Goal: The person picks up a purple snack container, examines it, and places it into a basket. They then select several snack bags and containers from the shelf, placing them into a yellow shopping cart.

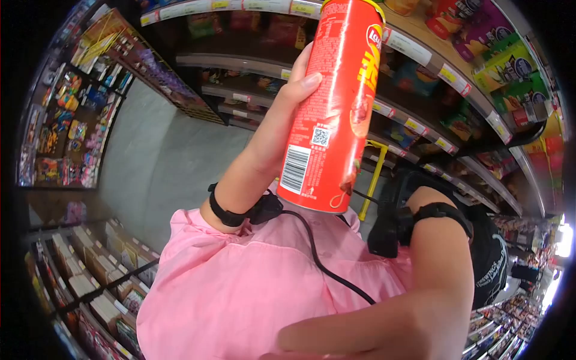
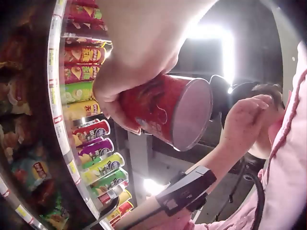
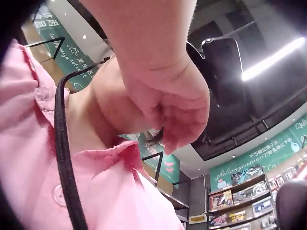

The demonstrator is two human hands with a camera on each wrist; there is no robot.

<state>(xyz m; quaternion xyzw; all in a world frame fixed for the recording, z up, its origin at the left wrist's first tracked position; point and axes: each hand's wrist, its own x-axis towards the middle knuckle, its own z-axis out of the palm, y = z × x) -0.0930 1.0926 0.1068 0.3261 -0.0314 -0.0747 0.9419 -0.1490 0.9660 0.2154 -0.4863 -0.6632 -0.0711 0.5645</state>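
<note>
A red Lay's can (image 1: 333, 114) with a yellow top rim stands slightly tilted in front of the chest. The left hand (image 1: 303, 81) grips its side, thumb across the printed surface. From below, the left wrist view shows the can's round base (image 2: 193, 115) and the left hand (image 2: 115, 96) wrapped round its body. Raised by the head, the right hand (image 2: 249, 115) has bent fingers. It is blurred at the lower edge of the head view (image 1: 336, 333). In the right wrist view the right hand (image 3: 180, 108) is near the face; whether it pinches anything is unclear.
Curved shelves (image 1: 480, 102) of snack bags and cans rise ahead and to the right. A row of colourful cans (image 2: 103, 165) lines one shelf. Grey floor (image 1: 174, 150) lies at left, beside display racks. A yellow-handled dark basket or cart (image 1: 375, 174) stands behind the can.
</note>
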